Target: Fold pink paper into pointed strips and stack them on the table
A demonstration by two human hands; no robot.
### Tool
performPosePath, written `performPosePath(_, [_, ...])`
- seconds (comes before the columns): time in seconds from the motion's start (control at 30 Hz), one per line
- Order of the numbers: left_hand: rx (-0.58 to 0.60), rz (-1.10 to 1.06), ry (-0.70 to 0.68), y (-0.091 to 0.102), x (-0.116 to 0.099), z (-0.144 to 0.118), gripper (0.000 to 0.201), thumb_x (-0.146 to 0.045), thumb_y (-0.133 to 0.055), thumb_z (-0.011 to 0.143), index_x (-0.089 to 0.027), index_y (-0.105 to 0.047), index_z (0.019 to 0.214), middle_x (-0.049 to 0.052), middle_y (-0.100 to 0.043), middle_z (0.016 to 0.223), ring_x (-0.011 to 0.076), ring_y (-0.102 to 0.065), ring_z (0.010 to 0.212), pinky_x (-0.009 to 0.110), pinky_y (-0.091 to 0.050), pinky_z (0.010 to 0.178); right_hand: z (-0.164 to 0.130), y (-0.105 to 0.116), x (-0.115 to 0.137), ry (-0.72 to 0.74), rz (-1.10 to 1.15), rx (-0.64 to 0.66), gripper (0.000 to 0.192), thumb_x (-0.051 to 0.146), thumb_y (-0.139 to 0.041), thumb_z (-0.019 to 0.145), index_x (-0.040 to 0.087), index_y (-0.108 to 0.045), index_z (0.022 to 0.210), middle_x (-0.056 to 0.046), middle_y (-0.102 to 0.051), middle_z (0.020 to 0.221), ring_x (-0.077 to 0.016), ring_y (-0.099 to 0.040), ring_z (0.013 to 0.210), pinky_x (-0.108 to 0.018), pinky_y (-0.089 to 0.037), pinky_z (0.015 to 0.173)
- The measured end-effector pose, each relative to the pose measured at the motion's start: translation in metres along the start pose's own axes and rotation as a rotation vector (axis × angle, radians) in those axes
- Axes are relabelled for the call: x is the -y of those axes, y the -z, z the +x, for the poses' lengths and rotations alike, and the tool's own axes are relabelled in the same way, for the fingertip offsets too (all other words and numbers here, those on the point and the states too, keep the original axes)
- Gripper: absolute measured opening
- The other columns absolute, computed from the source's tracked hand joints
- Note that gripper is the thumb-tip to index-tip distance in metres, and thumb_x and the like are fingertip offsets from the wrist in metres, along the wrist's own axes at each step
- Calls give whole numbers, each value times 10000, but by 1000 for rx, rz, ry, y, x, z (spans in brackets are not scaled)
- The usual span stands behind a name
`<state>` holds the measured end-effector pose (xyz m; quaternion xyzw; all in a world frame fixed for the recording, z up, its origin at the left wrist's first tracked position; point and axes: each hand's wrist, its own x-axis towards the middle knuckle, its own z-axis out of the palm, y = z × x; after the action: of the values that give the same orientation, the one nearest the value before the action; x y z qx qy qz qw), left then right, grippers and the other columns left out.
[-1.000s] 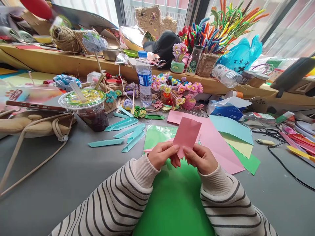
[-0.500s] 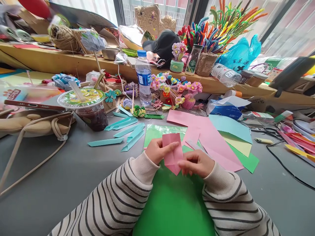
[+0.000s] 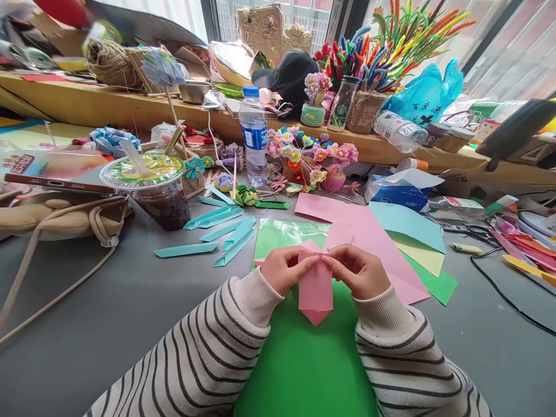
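Both hands are pinching a folded pink paper [image 3: 315, 289] just below the frame's centre: the left hand [image 3: 284, 269] and right hand [image 3: 358, 271] each keeping a clenched grip on its top edge, pointed end hanging toward a green sheet [image 3: 304, 365]. It looks like mid-fold; creasing would want steady fingertip pressure. The grey counter [image 3: 108, 301] is lying cluttered with teal paper strips [image 3: 217, 231], a water bottle [image 3: 254, 136] and a lidded drink cup [image 3: 150, 185] beneath bright windows.

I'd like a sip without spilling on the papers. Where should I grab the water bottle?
Grip the water bottle around its labelled middle, from the near side. It stands upright with its cap on, paper flowers crowd its right, and the teal strips lie low in front.
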<state>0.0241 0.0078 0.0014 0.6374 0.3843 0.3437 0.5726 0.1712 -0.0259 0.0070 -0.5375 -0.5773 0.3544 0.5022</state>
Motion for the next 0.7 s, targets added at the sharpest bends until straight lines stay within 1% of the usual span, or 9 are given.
performPosePath(0.07, [-20,-27,10,1,2,1,296,-365,-546,658,-97,-635,746,57,-589,724,127,-501,652,212,-394,550,0,0,-2,19,-68,-9,157,310,-593,642,154,-586,662,-32,-591,603,-126,-533,512,-250,-462,462])
performPosePath(0.13, [-20,-82,53,1,4,2,282,-356,-569,640,-97,-640,726,52,-586,705,120,-498,638,212,-396,551,-1,0,-2,84,-156,-45,130,281,-587,653,154,-587,675,-39,-605,618,-133,-549,524,-252,-474,469])
performPosePath(0.2, [-28,-172,120,1,3,2,269,-349,-592,620,-100,-641,708,39,-580,675,106,-497,612,208,-399,545,-1,0,0,192,-259,-84,91,231,-578,666,147,-591,699,-43,-611,625,-130,-558,532,-249,-484,485])
performPosePath(0.27, [-41,-286,197,2,2,2,256,-338,-614,600,-106,-638,706,21,-573,639,93,-502,586,201,-407,534,-2,0,3,326,-360,-95,76,173,-555,684,140,-595,740,-48,-610,640,-124,-557,542,-245,-489,502])
performPosePath(0.37, [-68,-423,275,2,-3,1,231,-311,-641,579,-120,-637,709,-7,-563,587,75,-514,549,186,-421,521,-1,0,6,535,-471,-95,125,98,-518,700,143,-597,785,-58,-607,670,-125,-550,566,-243,-485,504])
performPosePath(0.43, [-83,-462,301,2,-5,1,217,-305,-645,576,-122,-637,693,-17,-559,555,67,-520,524,175,-423,505,-1,1,7,645,-527,-105,149,69,-511,701,139,-603,794,-75,-607,683,-140,-551,593,-259,-484,517])
performPosePath(0.57, [-96,-512,337,2,-9,1,203,-312,-632,589,-110,-624,611,-33,-529,471,55,-509,453,158,-402,449,-1,3,4,777,-593,-76,197,30,-510,700,122,-614,839,-111,-608,714,-167,-558,654,-287,-485,563])
performPosePath(0.7, [-103,-545,331,2,-11,0,208,-307,-629,591,-106,-601,545,-55,-478,406,30,-451,375,152,-378,410,-3,4,2,859,-634,-35,212,7,-505,700,99,-621,851,-134,-617,719,-175,-558,665,-287,-481,546])
